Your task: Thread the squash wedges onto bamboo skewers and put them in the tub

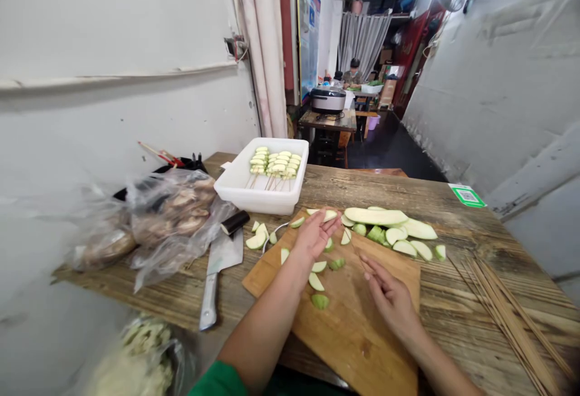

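My left hand [312, 236] is over the upper part of a wooden cutting board [353, 323], palm turned up. Its fingers hold a pale slice [330, 216] with green skin, probably zucchini. To its right, my right hand [392, 293] pinches a thin wooden skewer [357, 254] that points up and left. A slice [346, 236] appears at the skewer's far end; whether it is pierced I cannot tell. Loose slices [316, 282] lie on the board around my left hand. Beyond the board are long peeled pieces [376, 216] and more cut slices [405, 248].
A white tub [254, 201] holds several loaded skewers [276, 163]. Left of the board lies a cleaver [217, 272] beside a short black cylinder [235, 223]. Plastic bags of mushrooms [185, 208] stand near the wall. Bare skewers [507, 317] lie at right. A person [353, 74] sits farther back.
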A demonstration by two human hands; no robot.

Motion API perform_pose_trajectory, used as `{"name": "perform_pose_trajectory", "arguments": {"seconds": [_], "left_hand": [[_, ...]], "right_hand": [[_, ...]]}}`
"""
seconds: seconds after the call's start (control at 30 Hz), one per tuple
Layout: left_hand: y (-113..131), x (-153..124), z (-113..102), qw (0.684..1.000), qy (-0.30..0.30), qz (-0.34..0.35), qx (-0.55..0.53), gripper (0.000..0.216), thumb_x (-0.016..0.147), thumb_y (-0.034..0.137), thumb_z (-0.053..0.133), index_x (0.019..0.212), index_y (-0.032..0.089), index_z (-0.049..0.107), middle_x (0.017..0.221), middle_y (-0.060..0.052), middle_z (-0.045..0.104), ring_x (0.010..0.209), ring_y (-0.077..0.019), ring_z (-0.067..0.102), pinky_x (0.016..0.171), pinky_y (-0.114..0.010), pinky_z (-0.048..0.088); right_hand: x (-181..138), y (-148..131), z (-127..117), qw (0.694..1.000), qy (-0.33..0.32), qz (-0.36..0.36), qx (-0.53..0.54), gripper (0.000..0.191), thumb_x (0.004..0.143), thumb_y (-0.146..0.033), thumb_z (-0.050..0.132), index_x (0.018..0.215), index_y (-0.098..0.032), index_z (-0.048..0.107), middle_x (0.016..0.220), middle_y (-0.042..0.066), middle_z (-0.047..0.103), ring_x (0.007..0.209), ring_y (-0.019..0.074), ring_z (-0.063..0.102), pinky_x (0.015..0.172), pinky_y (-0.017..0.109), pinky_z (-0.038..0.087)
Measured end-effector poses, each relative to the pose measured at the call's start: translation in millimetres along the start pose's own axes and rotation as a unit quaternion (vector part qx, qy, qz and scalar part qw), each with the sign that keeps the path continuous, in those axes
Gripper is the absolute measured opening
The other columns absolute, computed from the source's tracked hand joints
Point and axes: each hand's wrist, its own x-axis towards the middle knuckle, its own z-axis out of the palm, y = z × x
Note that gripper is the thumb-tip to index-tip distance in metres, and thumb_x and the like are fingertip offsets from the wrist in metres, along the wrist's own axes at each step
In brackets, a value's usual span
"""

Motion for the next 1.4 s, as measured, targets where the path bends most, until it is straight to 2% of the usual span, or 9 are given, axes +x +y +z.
{"name": "perform_pose_trajectory", "arguments": {"seconds": [0.07,0.2,0.4,1.17,1.3,1.4], "left_hand": [[-1,0,0,1.000,0.009,0.012,0.009,0.008,0.077,0.014,0.054,0.084,0.010,0.056,0.088,-0.011,0.065,0.091,-0.0189,0.062,0.089,-0.035,0.045],[-3,-2,1,1.000,-0.002,0.009,0.013,0.009,0.078,0.015,0.054,0.085,0.010,0.055,0.089,-0.012,0.065,0.091,-0.0194,0.062,0.089,-0.036,0.045],[-3,-4,4,1.000,0.006,0.003,0.012,0.009,0.081,0.015,0.049,0.083,0.009,0.055,0.086,-0.012,0.066,0.089,-0.0181,0.062,0.088,-0.035,0.046],[-4,-2,2,1.000,0.002,0.006,0.001,0.005,0.077,0.012,0.055,0.080,0.009,0.055,0.087,-0.014,0.066,0.091,-0.0209,0.062,0.088,-0.036,0.045],[-5,-2,2,1.000,-0.001,0.012,0.011,0.005,0.077,0.012,0.055,0.080,0.009,0.055,0.087,-0.013,0.066,0.090,-0.0202,0.062,0.088,-0.036,0.045],[-6,-3,4,1.000,-0.002,0.016,0.022,0.007,0.076,0.013,0.055,0.082,0.010,0.056,0.086,-0.012,0.066,0.089,-0.0198,0.062,0.087,-0.036,0.046]], "right_hand": [[-1,-1,1,1.000,-0.015,-0.016,-0.014,0.037,0.082,-0.033,0.046,0.116,-0.022,0.057,0.113,0.007,0.060,0.102,0.0220,0.057,0.086,0.038,0.047],[-2,-4,4,0.998,-0.046,-0.017,-0.036,0.036,0.084,-0.029,0.042,0.116,-0.021,0.057,0.111,0.007,0.061,0.095,0.0207,0.061,0.082,0.037,0.050],[-2,-2,6,0.998,-0.025,-0.019,-0.045,0.036,0.084,-0.028,0.043,0.115,-0.020,0.058,0.112,0.006,0.060,0.100,0.0202,0.059,0.089,0.037,0.046],[-5,3,10,0.998,-0.020,-0.017,-0.054,0.037,0.085,-0.027,0.041,0.115,-0.014,0.058,0.112,0.010,0.061,0.099,0.0201,0.059,0.086,0.034,0.047],[-6,4,10,0.999,-0.019,-0.009,-0.045,0.037,0.085,-0.027,0.041,0.116,-0.014,0.057,0.110,0.011,0.062,0.095,0.0200,0.061,0.079,0.032,0.050],[-7,5,11,0.999,-0.020,0.014,-0.023,0.038,0.084,-0.028,0.041,0.117,-0.016,0.056,0.098,0.010,0.067,0.082,0.0193,0.064,0.067,0.029,0.052]]}}
